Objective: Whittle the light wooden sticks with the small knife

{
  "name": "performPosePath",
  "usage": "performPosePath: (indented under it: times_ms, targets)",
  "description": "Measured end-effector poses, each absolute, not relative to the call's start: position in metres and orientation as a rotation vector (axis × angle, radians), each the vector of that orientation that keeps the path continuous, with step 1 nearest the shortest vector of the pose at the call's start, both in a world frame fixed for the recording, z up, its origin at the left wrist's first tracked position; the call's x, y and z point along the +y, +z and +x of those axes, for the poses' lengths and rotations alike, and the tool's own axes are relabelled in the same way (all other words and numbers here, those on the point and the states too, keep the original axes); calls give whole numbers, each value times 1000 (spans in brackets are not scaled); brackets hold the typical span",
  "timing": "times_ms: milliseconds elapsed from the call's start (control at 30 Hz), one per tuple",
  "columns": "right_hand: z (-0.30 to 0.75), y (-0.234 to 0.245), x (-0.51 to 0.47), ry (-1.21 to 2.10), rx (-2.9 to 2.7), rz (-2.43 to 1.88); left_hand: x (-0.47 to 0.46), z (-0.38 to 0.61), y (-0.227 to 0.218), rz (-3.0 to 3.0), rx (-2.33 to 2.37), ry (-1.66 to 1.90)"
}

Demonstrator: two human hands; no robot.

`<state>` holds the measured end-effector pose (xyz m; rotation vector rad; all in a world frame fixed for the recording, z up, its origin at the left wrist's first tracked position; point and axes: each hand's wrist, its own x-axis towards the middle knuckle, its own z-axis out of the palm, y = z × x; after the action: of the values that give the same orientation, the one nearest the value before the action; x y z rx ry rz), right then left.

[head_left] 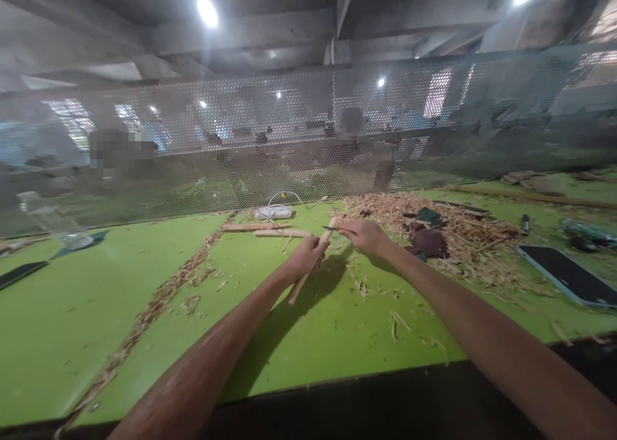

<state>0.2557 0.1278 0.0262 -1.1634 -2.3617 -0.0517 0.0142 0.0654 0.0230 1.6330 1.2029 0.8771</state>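
Observation:
My left hand (307,255) is closed around a pale wooden stick (299,288) that slants from lower left up to the right above the green table (96,311). My right hand (366,236) is closed on a small knife (332,228) whose dark blade points left and meets the stick's upper end. Both arms reach forward over the table's near edge. Thin wood shavings lie scattered below and around the hands.
A big heap of wood shavings (463,234) lies to the right, with dark cloth pieces (428,241) on it. Two more sticks (282,233) and a white cable (274,212) lie behind. A phone (566,274) rests far right. A perforated mesh screen (308,138) walls the back.

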Motion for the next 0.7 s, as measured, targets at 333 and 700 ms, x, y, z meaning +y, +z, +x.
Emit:
performPosePath:
  times_ms: [333, 700]
  targets:
    - [299, 43, 142, 38, -1975, -1380, 65, 11, 25, 1658, 1130, 857]
    - [237, 41, 106, 132, -2352, -1009, 73, 8, 20, 1397, 759, 838]
